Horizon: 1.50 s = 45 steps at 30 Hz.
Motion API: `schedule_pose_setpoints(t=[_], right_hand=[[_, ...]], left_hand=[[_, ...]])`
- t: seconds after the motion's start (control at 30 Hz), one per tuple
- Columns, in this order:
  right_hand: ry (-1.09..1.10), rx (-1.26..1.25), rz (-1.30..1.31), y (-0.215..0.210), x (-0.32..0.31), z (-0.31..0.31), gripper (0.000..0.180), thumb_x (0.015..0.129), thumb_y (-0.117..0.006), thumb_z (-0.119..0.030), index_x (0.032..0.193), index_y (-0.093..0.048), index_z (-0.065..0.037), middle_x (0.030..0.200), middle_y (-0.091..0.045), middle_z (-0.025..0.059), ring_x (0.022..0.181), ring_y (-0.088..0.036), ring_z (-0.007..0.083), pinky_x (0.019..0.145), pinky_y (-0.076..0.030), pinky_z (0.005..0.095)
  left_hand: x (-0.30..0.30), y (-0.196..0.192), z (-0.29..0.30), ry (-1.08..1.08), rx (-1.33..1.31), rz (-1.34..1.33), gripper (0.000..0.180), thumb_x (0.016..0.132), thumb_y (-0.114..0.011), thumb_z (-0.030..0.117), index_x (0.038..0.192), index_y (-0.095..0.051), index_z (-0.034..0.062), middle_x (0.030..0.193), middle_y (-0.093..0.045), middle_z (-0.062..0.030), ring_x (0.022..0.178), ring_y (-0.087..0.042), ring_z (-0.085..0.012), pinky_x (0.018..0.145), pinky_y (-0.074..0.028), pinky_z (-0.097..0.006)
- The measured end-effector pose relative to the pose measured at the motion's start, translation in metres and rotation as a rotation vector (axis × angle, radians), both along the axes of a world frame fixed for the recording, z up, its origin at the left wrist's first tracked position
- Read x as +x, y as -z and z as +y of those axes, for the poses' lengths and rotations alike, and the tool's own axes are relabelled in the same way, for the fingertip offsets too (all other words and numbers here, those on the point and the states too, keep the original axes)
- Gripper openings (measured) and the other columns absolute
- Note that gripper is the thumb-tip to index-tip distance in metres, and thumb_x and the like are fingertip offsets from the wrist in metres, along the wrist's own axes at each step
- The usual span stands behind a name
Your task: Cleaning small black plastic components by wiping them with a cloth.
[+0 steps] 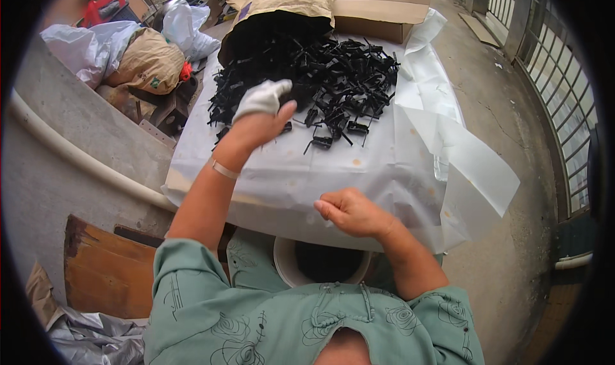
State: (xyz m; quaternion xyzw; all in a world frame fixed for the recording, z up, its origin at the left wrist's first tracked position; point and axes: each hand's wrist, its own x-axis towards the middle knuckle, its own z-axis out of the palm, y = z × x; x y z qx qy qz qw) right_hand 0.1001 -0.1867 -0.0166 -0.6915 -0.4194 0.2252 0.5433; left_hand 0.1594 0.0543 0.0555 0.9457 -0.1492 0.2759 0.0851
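Observation:
A heap of small black plastic parts (352, 70) with thin prongs spills from a brown paper sack (282, 3) onto the white-covered table. My left hand (264, 109), its fingers in a white glove and its thumb bare, is over the near left edge of the heap. The thumb stands apart from the fingers, and nothing shows in its grip. Above the table's front edge, my bare right hand (349, 212) is closed in a fist with the thumb against the curled fingers. Whatever it may hold is hidden.
Below the table edge, between my legs, stands a pale bucket (291, 262) with a dark inside. An open cardboard box (378, 13) sits at the back of the table. Bags (147, 61) and clutter lie at the far left. White sheeting (480, 173) hangs over the right edge.

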Motion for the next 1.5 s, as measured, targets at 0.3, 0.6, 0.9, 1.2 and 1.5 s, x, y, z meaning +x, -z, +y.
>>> schedule_pose_setpoints(t=[0.3, 0.6, 0.9, 1.2, 1.5], right_hand=[[0.029, 0.118, -0.1, 0.0, -0.002, 0.003, 0.027, 0.09, -0.048, -0.017, 0.069, -0.046, 0.0, 0.058, -0.045, 0.0153, 0.054, -0.045, 0.0308, 0.053, -0.039, 0.037], [0.268, 0.16, -0.243, -0.009, 0.014, -0.01, 0.026, 0.086, -0.054, -0.014, 0.065, -0.048, 0.0, 0.058, -0.048, 0.0145, 0.051, -0.044, 0.024, 0.05, -0.038, 0.0338], [0.545, -0.408, -0.586, -0.005, 0.013, -0.045, 0.022, 0.076, -0.064, -0.022, 0.073, -0.055, -0.002, 0.068, -0.059, 0.0157, 0.068, -0.059, 0.0319, 0.058, -0.046, 0.0401], [0.63, -0.284, -0.526, -0.001, 0.022, -0.047, 0.018, 0.075, -0.064, -0.019, 0.08, -0.061, -0.002, 0.07, -0.061, 0.0153, 0.065, -0.059, 0.0318, 0.059, -0.046, 0.0393], [0.632, 0.041, -0.656, -0.006, 0.005, -0.032, 0.011, 0.076, -0.064, -0.015, 0.077, -0.061, -0.004, 0.065, -0.057, 0.0108, 0.055, -0.056, 0.026, 0.05, -0.044, 0.0331]], left_hand=[[0.166, 0.05, 0.042, -0.403, -0.241, 0.384, 0.063, 0.077, -0.06, 0.045, 0.124, -0.048, 0.0052, 0.118, -0.055, -0.018, 0.11, -0.052, -0.0293, 0.092, -0.039, -0.032], [0.069, 0.055, -0.009, -0.216, -0.365, 0.599, 0.061, 0.079, -0.059, 0.044, 0.12, -0.05, 0.001, 0.111, -0.058, -0.0155, 0.099, -0.055, -0.023, 0.088, -0.041, -0.03], [-0.018, -0.001, -0.029, -0.196, 0.091, 0.394, 0.054, 0.074, -0.062, 0.048, 0.1, -0.059, 0.0006, 0.097, -0.06, -0.0211, 0.091, -0.058, -0.0348, 0.08, -0.046, -0.038], [-0.065, -0.021, -0.028, 0.03, -0.031, -0.108, 0.016, 0.076, -0.06, 0.001, 0.091, -0.063, 0.0036, 0.089, -0.063, -0.0111, 0.083, -0.06, -0.0259, 0.075, -0.048, -0.033], [-0.135, 0.025, -0.085, -0.075, -0.734, 0.028, 0.023, 0.081, -0.059, 0.01, 0.103, -0.058, -0.0002, 0.09, -0.061, -0.0158, 0.081, -0.061, -0.0274, 0.074, -0.049, -0.031]])
